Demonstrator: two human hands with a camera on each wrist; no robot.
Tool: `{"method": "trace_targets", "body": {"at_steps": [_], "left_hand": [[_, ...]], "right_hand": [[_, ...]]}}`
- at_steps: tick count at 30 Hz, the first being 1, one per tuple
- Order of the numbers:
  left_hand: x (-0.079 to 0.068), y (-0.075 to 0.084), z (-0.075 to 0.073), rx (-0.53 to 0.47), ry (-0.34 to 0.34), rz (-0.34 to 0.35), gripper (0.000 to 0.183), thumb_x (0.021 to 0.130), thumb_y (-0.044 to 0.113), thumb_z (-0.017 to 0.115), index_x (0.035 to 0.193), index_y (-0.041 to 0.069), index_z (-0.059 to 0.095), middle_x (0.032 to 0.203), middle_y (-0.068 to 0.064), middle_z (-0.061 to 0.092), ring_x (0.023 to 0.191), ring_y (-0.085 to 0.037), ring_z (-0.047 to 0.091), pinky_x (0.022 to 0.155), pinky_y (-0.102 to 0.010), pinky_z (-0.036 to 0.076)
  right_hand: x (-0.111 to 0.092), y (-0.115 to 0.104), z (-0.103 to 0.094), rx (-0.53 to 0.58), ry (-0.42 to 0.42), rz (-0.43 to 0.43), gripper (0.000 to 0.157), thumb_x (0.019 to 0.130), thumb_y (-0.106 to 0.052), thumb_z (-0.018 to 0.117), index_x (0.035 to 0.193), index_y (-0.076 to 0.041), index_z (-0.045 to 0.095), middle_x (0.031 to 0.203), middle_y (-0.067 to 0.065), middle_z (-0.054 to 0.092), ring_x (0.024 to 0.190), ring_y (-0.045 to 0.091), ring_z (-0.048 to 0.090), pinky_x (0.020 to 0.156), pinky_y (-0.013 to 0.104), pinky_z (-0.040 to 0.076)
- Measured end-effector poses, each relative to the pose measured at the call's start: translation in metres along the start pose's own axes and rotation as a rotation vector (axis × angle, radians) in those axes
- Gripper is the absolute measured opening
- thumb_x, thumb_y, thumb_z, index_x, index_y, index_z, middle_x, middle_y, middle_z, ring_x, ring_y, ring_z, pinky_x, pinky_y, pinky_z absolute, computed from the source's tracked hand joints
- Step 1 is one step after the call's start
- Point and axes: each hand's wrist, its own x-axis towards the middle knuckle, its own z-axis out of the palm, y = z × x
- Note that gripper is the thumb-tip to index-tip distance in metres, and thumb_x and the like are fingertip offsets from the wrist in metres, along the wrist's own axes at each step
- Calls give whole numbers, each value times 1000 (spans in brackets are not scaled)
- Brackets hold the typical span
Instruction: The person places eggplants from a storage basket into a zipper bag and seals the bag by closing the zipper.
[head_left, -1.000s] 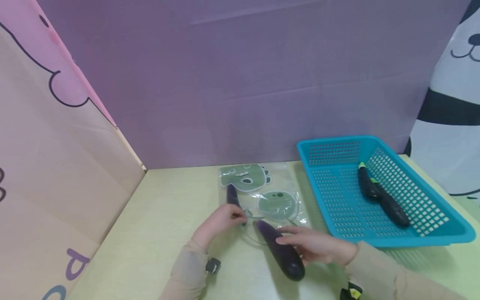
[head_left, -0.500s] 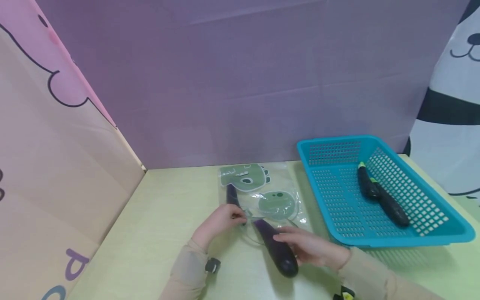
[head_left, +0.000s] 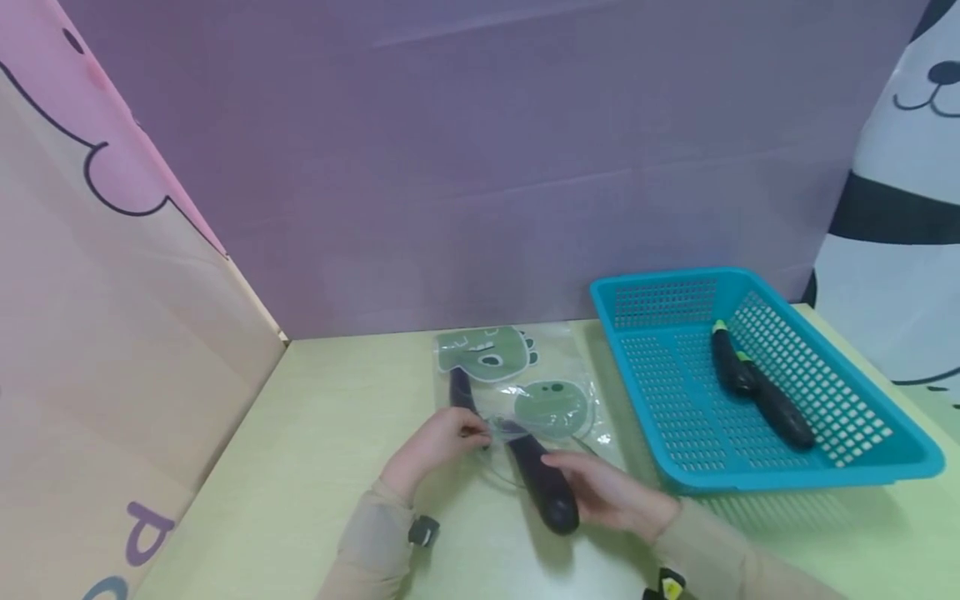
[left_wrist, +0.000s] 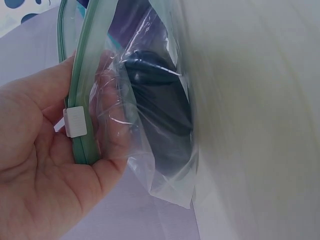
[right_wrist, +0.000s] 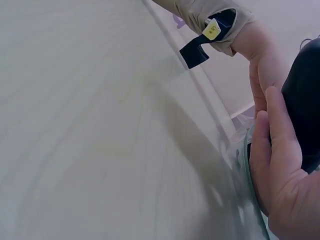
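A clear zip bag (head_left: 573, 350) with green dinosaur prints lies on the table, its mouth toward me. My left hand (head_left: 442, 440) pinches the green-edged mouth; the left wrist view shows a white zip slider (left_wrist: 75, 121) beside the fingers. One dark eggplant (head_left: 461, 392) lies inside, along the bag's left side, seen through the film in the left wrist view. A second eggplant (head_left: 553, 496) is in my right hand (head_left: 611, 490), gripped from its right side. Its narrow end is within the bag's opening, under the film, and its thick end points toward me.
To the right stands a blue perforated basket (head_left: 637, 383) holding two eggplants (head_left: 776, 407), one overlapping the other. A purple backdrop (head_left: 450, 208) rises behind the pale table (head_left: 337, 417), and a printed panel (head_left: 112, 333) borders its left side.
My right hand has moved left and forward with the eggplant, whose narrow end has passed into the bag's mouth. The left hand keeps its hold at the same place.
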Motion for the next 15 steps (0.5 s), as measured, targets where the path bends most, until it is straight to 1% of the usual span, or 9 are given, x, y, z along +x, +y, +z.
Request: {"method": "trace_targets", "body": {"at_steps": [2, 6, 8, 11, 15], "left_hand": [[0, 0, 0, -6, 2, -2, 12, 88, 10, 64, 95, 2, 70, 89, -8, 70, 82, -17, 64, 76, -27, 54], [0, 0, 0, -8, 1, -7, 13, 88, 11, 64, 95, 2, 70, 89, -7, 70, 82, -16, 65, 77, -26, 54], [0, 0, 0, -8, 1, -3, 13, 88, 11, 64, 95, 2, 70, 88, -8, 70, 81, -16, 65, 76, -26, 54], [0, -1, 0, -3, -1, 2, 13, 88, 10, 64, 95, 1, 70, 88, -8, 71, 81, -16, 65, 76, -26, 54], [0, -1, 0, 2, -5, 2, 13, 88, 10, 63, 96, 1, 70, 89, -8, 70, 81, -17, 65, 76, -26, 54]], "right_hand": [[2, 1, -2, 16, 18, -4, 56, 101, -24, 36, 142, 7, 13, 116, 14, 47, 94, 17, 62, 75, 24, 56], [5, 2, -3, 60, 46, -9, 66, 100, -26, 39, 144, 4, 1, 125, 17, 39, 100, 21, 61, 82, 26, 54], [6, 1, -2, 96, 39, -3, 69, 100, -26, 39, 145, 3, -4, 127, 17, 37, 103, 22, 59, 86, 27, 53], [7, -2, -1, 159, 25, 12, 70, 100, -27, 39, 145, 1, -7, 128, 17, 36, 105, 22, 58, 90, 29, 51], [8, -3, -1, 227, 21, 22, 73, 99, -26, 40, 145, -1, -10, 128, 18, 37, 105, 21, 58, 90, 31, 51]]}}
